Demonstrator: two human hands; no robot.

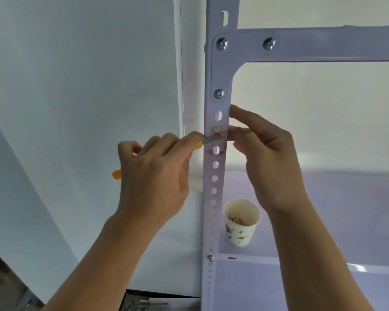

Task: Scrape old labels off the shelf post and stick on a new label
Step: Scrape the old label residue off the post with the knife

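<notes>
Fingers [164, 142] of the left hand [153, 176] are curling tightly round a yellow-handled scraper [209, 139], closing on the handle so that only its yellow tail is showing out to the left of the hand and a short yellow stretch is showing beside the knuckles. The grey blade is pointing right and is lying against the front face of the shelf post [215, 191], touching it just below the old label remnants [217, 130], a torn whitish and reddish patch sitting between two of the post's slotted holes. More reddish residue is clinging around the next hole down. The right hand [272, 167] is gripping the post from the right at the same height: its index finger is resting against the post's right edge above the patch, another finger is reaching behind the post level with the patch, and the thumb is bending in just below. Lower down, on the pale shelf board [323, 198] right of the post, a paper cup [241, 223] with green print is standing upright and holding a few scraps. Above the hands, a cross beam [323, 44] is running right from the post, fastened with screws [222, 44].
</notes>
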